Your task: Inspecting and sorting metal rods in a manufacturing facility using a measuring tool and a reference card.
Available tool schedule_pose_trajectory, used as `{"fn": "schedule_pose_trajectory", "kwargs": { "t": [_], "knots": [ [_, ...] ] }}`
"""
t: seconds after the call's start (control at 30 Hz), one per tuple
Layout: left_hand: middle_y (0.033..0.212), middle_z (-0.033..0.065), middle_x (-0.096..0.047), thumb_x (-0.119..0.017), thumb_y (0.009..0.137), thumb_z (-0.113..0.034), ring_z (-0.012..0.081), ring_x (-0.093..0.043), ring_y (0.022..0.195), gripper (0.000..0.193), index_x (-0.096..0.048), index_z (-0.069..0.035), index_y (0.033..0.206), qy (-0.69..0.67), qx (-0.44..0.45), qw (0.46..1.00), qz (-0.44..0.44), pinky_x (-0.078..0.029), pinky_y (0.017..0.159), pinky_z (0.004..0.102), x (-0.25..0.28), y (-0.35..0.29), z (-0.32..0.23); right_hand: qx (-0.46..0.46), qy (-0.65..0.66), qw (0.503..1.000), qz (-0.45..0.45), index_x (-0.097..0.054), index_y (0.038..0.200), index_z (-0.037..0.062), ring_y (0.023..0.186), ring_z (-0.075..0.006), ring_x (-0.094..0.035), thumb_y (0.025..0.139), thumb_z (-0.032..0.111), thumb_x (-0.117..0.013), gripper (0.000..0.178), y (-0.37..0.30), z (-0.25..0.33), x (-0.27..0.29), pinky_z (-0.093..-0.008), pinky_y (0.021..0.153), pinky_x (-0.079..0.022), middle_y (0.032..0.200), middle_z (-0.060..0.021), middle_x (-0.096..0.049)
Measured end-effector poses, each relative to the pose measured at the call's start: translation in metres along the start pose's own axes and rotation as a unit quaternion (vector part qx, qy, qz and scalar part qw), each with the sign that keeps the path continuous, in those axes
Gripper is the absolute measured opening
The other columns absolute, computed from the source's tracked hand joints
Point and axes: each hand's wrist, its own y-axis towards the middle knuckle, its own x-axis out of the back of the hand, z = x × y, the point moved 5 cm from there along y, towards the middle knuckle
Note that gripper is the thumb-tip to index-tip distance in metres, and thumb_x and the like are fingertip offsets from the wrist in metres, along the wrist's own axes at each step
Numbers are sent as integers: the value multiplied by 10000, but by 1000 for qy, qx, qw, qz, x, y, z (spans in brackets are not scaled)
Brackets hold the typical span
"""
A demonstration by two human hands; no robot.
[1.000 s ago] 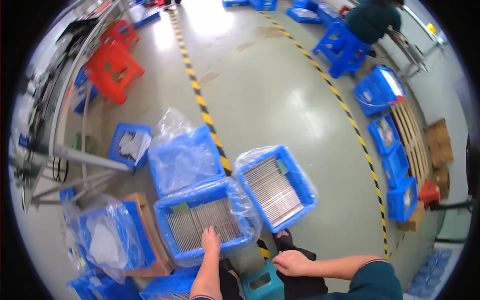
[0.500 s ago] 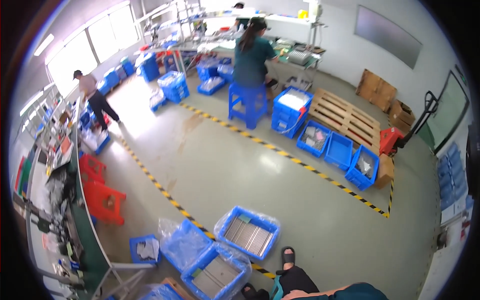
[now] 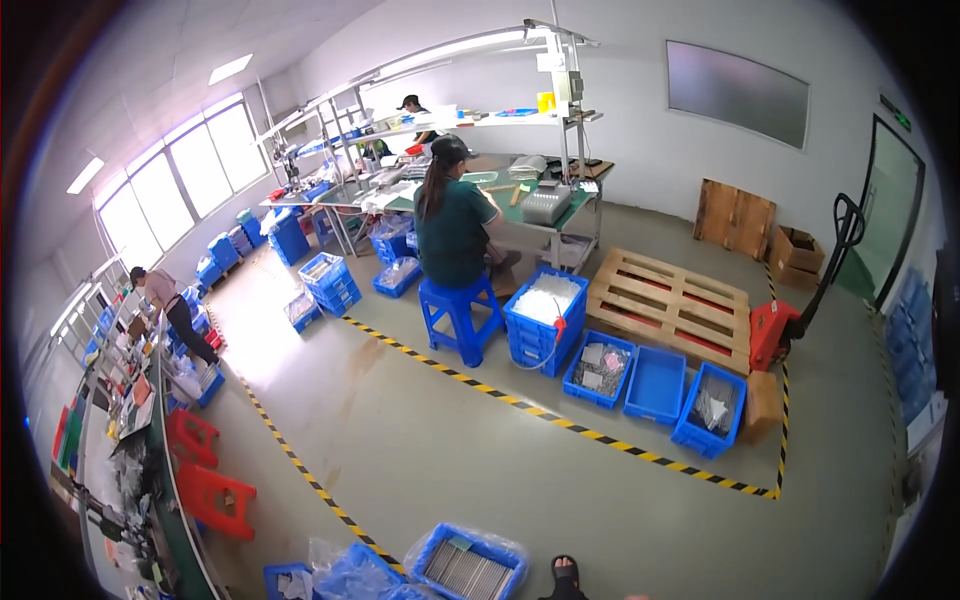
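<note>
Neither my left hand nor my right hand can be made out; only a sliver of skin touches the lower edge, too little to tell which part it is. My foot in a black sandal [image 3: 565, 572] stands on the grey floor. Left of it is a blue bin [image 3: 517, 574] lined with clear plastic, filled with a row of thin grey strips [image 3: 465, 572]. Beside that bin, a second blue bin with loose clear plastic film [image 3: 350, 572] is cut off by the lower edge.
A person in a dark green top [image 3: 450, 235] sits on a blue stool [image 3: 462, 318] at a workbench. Blue bins, a wooden pallet [image 3: 670, 305] and a red pallet jack [image 3: 772, 335] stand at right. Red stools [image 3: 215, 500] line the left bench. Striped tape [image 3: 560, 422] crosses the floor.
My view has tilted up, so the near bins and my foot sit lower in the picture. The forearm and legs seen earlier have mostly left it. The seated person's head has turned.
</note>
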Motion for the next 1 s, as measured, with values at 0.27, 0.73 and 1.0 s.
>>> {"fn": "schedule_pose_trajectory", "kwargs": {
  "t": [0.27, 0.73, 1.0],
  "knots": [
    [1026, 227, -582, -556, 786, -396, 383, -573, 957, 382, -624, -100, 1018, -6, 104, 995, 10, -472, 828, 444, 30, -3, -5, -43, 0, 990, -131, -641, 1052, 115, 972, -317, -605, 769, 378, -576, 392, 88, 82, 182, -414, 843, -482, 1027, -136, -647],
    [913, 206, -635, -529, 769, -412, 341, -618, 889, 366, -678, -107, 907, -141, 278, 950, -15, -495, 782, 421, 26, 101, 17, 190, -56, 972, 124, -632, 1100, 56, 1014, -198, -594, 868, 304, -536, 353, 335, 299, 232, -341, 913, -443, 1084, -67, -641],
    [819, 147, -673, -578, 735, -352, 288, -660, 768, 349, -692, -87, 931, -299, 377, 875, -48, -521, 706, 378, 174, 256, 65, 271, -295, 897, 185, -654, 980, 69, 914, -239, -608, 775, 242, -568, 281, 474, 468, 335, -367, 815, -462, 992, -99, -645]
  ]
}}
